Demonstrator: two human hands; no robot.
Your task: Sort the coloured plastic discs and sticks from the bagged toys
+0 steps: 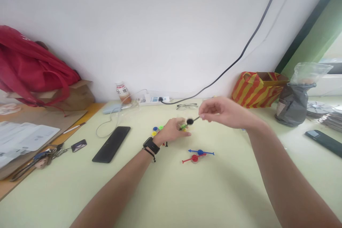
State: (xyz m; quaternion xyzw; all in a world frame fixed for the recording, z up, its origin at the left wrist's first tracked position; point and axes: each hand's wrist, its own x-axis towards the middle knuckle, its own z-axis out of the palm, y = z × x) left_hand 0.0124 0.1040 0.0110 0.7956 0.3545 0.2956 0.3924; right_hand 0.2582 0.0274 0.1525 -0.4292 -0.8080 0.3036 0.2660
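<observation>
My right hand (pixel 221 112) is closed in a pinch on one end of a black arrow spinner (pixel 190 121), a thin arm with a round hub, held above the table. Beside that hub, my left hand (pixel 172 130) has its fingers curled round a green plastic piece (pixel 183 127), partly hidden by them. On the table nearer me lie a blue arrow spinner (pixel 200 152) and a red arrow spinner (pixel 195 158), touching or overlapping. Behind my left wrist are small round pieces: blue (pixel 155 128), green (pixel 160 127) and yellow (pixel 154 133). Red and black tips show under the hand.
A black phone (pixel 111 144) lies left, with keys (pixel 50 153) beyond. Along the wall stand a bottle (pixel 123 93), a power strip (pixel 155 100), glasses (pixel 187 106) and a striped bag (pixel 256 89). At right are a grey bag (pixel 292 105) and a dark phone (pixel 324 143).
</observation>
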